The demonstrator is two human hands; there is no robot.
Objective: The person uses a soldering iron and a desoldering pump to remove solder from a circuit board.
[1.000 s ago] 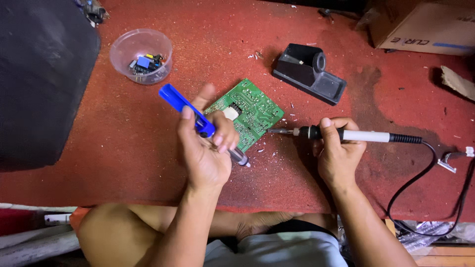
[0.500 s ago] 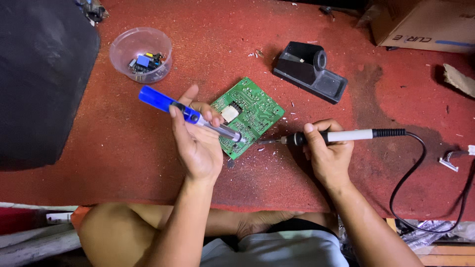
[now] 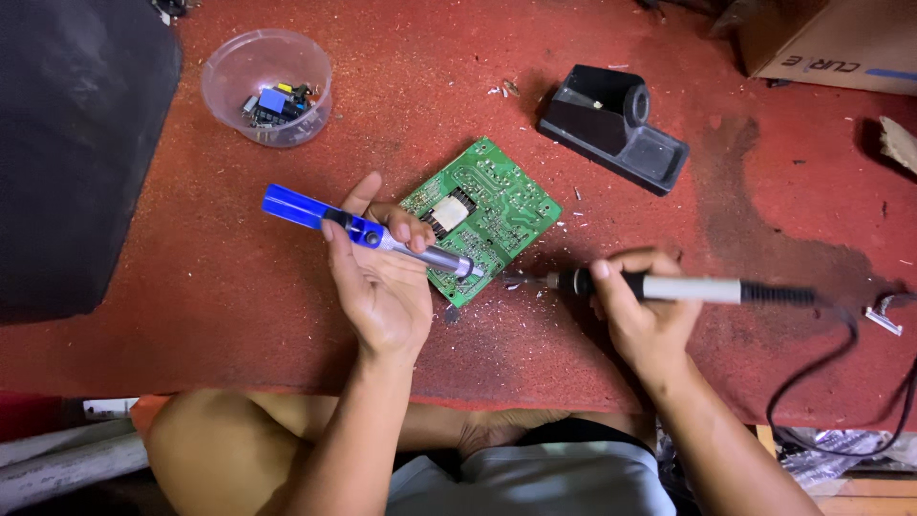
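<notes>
Sitting cross-legged at a low red felt-covered table [image 3: 191, 296], a person works on a green rectangular circuit board [image 3: 492, 215] lying flat near the table's middle. The left hand [image 3: 382, 282] is half curled, palm up, thumb and fingers pinching a blue-and-silver pen-shaped desoldering pump [image 3: 368, 232] whose metal nozzle rests on the board's lower edge. The right hand [image 3: 642, 311] is closed around the white handle of a soldering iron [image 3: 659, 287], held level, its tip just beside the same corner of the board; a black cord [image 3: 841, 377] trails off to the right. Beyond the board sit a black plastic iron stand [image 3: 616, 129] and, well apart to the left, a round clear plastic tub [image 3: 267, 86] holding small electronic parts.
</notes>
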